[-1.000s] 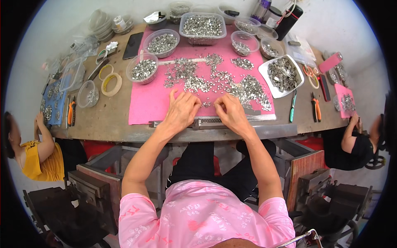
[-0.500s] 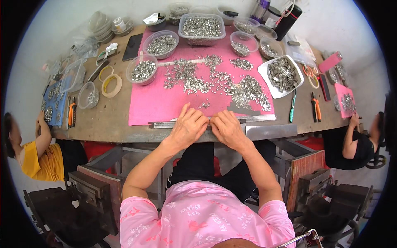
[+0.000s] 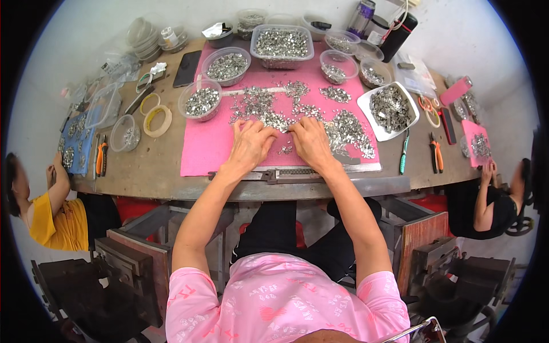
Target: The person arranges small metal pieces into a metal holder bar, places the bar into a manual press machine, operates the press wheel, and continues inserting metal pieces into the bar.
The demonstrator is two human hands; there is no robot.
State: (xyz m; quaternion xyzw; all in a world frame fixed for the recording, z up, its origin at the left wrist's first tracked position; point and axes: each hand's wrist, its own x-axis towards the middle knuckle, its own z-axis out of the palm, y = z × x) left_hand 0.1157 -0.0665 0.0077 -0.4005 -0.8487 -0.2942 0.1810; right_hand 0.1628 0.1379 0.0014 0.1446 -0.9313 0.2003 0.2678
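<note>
Over the pink mat [image 3: 206, 150], both hands reach into heaps of small shiny metal pieces [image 3: 350, 130]. My left hand [image 3: 250, 143] has bent fingers drawn together at the heap's near edge. Beside it, my right hand [image 3: 311, 144] curls its fingertips down onto the same heap. What the fingertips hold is too small to make out. A few loose pieces [image 3: 285, 150] lie on the mat between my wrists. Along the mat's near edge runs a long narrow metal bar [image 3: 297, 176] with a dark slotted strip, partly under my forearms.
Plastic tubs [image 3: 281, 43] and bowls of metal pieces line the back. A white dish [image 3: 409, 117], a green-handled tool [image 3: 405, 153] and orange-handled pliers [image 3: 436, 153] are at the right. Tape rolls [image 3: 157, 121] and a phone [image 3: 187, 67] lie left. Two other people sit at either side.
Both hands have moved away from the metal bar at the near edge, forward to the heap of pieces, and farther apart. The bar's middle now shows.
</note>
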